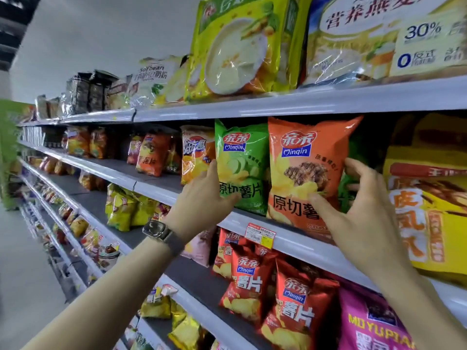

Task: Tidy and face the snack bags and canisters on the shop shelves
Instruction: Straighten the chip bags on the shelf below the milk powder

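Several long grey metal shelves (303,102) run away to our left, packed with glossy, crinkled snack bags. On the shelf before us a large yellow bag (429,198) stands at the right. Beside it, upright and side by side at the shelf's front edge, are a puffy orange crisp bag (303,152) and a puffy green crisp bag (240,152), both shiny and printed with crisp slices. Both our forearms reach up and forward. Our right hand (366,205) pinches the orange crisp bag's right edge: the thumb presses its front low down, and the curled fingers (353,165) wrap round its side. Our left hand (204,195) holds the green crisp bag's lower left corner, thumb pointing up along the edge, fingers curled against the front. A square-faced watch (158,229) on a grey band sits on the left wrist. A small red and white price tag (260,233) is stuck to the shelf lip below.
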Action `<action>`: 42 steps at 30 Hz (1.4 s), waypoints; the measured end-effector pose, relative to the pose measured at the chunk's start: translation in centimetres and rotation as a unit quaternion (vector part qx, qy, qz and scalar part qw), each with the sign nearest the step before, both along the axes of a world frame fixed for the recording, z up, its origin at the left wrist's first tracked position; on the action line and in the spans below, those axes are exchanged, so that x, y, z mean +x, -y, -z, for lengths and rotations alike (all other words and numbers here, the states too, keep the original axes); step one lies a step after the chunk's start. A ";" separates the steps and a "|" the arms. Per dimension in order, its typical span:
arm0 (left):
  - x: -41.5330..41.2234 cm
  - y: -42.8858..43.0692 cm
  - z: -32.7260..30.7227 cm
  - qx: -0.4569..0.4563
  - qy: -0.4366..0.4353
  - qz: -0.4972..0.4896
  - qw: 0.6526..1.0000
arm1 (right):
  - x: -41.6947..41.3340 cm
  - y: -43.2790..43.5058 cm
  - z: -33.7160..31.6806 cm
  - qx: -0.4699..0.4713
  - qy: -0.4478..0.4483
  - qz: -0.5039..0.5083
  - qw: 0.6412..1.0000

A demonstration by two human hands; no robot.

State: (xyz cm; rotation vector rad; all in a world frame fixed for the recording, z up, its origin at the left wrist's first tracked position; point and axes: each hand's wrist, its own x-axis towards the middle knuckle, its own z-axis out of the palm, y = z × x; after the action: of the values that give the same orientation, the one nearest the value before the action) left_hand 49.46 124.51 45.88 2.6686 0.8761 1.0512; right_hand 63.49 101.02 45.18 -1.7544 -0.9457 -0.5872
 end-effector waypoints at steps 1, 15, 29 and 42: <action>0.6 -0.9 -0.3 -0.012 0.017 0.015 1.000 | 0.0 -0.5 0.0 0.001 -0.028 -0.010 1.000; 6.7 -6.3 0.8 -0.203 0.237 0.169 0.935 | 0.4 -2.9 0.2 0.017 -0.119 0.035 0.992; -0.6 -12.5 1.4 -0.206 0.276 0.055 0.937 | -0.6 -11.7 0.2 0.004 -0.110 -0.010 0.994; -6.8 -12.5 5.3 -0.257 0.299 0.071 0.916 | 0.3 -18.4 0.3 -0.090 -0.147 0.031 0.985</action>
State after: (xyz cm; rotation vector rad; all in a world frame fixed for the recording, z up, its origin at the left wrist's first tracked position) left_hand 42.69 137.00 40.56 1.7945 0.6867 1.2768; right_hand 63.80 119.43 44.87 -1.9735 -0.7571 -0.2766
